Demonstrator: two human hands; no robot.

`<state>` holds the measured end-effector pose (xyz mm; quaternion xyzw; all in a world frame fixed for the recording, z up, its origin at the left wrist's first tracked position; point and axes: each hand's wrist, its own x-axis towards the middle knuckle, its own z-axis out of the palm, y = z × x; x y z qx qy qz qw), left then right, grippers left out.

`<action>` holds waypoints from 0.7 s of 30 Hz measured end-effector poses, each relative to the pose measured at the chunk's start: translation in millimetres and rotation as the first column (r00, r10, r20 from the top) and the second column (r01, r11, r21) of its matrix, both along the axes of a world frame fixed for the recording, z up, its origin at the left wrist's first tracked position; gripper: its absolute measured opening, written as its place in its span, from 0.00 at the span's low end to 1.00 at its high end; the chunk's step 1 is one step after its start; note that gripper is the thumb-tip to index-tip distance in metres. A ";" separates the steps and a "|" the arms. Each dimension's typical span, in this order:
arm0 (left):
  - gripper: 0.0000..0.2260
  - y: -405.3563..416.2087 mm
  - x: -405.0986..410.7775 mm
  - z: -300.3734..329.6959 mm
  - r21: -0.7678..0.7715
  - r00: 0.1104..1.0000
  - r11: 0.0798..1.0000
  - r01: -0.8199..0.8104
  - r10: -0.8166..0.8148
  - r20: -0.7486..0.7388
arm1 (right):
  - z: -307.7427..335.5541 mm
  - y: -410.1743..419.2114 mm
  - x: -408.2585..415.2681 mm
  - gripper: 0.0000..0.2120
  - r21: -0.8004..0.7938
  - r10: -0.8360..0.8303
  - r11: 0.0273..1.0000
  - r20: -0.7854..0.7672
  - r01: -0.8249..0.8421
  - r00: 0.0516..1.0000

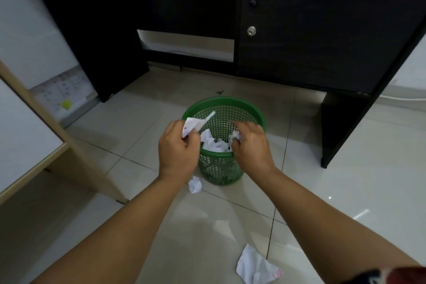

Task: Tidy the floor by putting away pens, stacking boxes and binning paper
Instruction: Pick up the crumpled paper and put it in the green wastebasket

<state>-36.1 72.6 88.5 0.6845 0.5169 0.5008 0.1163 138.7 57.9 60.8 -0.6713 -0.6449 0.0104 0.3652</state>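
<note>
Paper (192, 125) is pinched in the left hand (178, 147), a smaller wad (235, 135) in the right hand (251, 147), both above the green bin (251, 108) for dropping. Two scraps (195, 184) lie on the near floor (345, 157).

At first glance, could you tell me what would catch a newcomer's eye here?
The green mesh bin at centre, already holding crumpled paper, stands out against the pale tiles. Both hands hover over it: the left hand grips a paper scrap, the right hand a small wad. Two crumpled sheets lie on the floor, one by the bin's base, one nearer.
</note>
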 end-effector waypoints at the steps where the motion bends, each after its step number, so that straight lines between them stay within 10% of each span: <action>1: 0.05 3.9 6.1 0.0 -0.048 1.000 0.999 -0.014 0.014 -0.009 | 0.1 -1.0 1.2 0.24 0.007 0.003 1.000 -0.018 -0.003 1.000; 8: 0.27 -0.6 27.6 -16.9 -0.253 0.991 0.966 0.059 -0.087 -0.100 | -4.3 -38.2 23.1 0.16 0.156 -0.006 0.988 0.026 0.002 1.000; 14: 0.13 -37.6 8.1 -58.8 -0.064 0.989 0.998 -0.014 0.004 -0.150 | -63.8 -123.2 41.2 0.12 -0.175 0.176 0.971 0.054 -0.164 0.983; 21: 0.05 -73.4 -30.0 -125.2 -0.552 0.890 0.828 0.100 -0.322 -0.322 | -123.1 -207.4 52.1 0.48 -0.842 0.554 0.468 0.043 -0.268 0.832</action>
